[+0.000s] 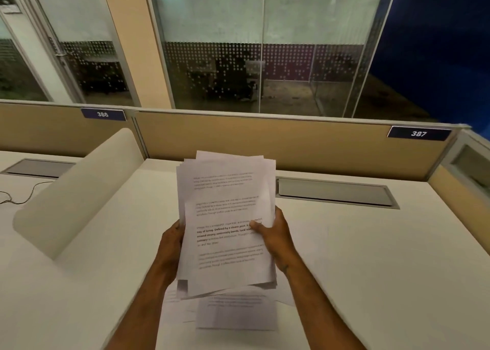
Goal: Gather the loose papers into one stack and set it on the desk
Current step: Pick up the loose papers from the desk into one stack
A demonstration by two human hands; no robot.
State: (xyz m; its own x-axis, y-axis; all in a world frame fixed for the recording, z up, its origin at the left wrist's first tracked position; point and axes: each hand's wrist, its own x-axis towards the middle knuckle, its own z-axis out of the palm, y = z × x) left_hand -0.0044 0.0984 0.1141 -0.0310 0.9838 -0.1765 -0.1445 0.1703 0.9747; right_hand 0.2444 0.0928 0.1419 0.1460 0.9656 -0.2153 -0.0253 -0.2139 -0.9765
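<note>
Papers [225, 222] held above desk [371, 257], left hand [172, 241] and right hand [270, 233] fingers pinching side edges

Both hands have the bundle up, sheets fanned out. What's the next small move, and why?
Probably tap the held stack on the desk to square it: its top edges are splayed, and both the left hand and right hand already grip its sides. Loose sheets remain below.
</note>
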